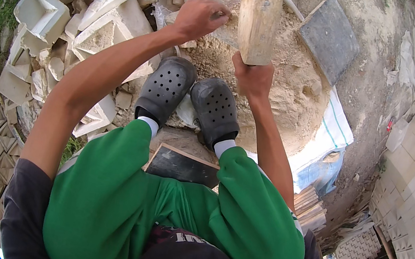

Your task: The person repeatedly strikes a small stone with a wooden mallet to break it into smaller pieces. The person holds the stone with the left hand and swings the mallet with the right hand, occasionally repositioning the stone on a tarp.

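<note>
My right hand (254, 77) is closed round the handle end of a wooden mallet (257, 27). The mallet's thick, pale, block-like head points away from me, over a patch of crushed, sandy rubble (291, 88). Left of the mallet, my left hand (201, 18) hangs with its fingers curled in toward the thumb, above the edge of the rubble. Whatever may be between those fingers is hidden. The two hands are apart, just beyond my grey clogs (166, 88).
Broken white plaster-like pieces (108, 23) are heaped at the left. A dark square slab (329, 39) lies at the far right. White sacking (328, 131) edges the rubble on the right. Between my legs is a black-topped board (183, 166), with stacked wooden strips (309, 209) to the right.
</note>
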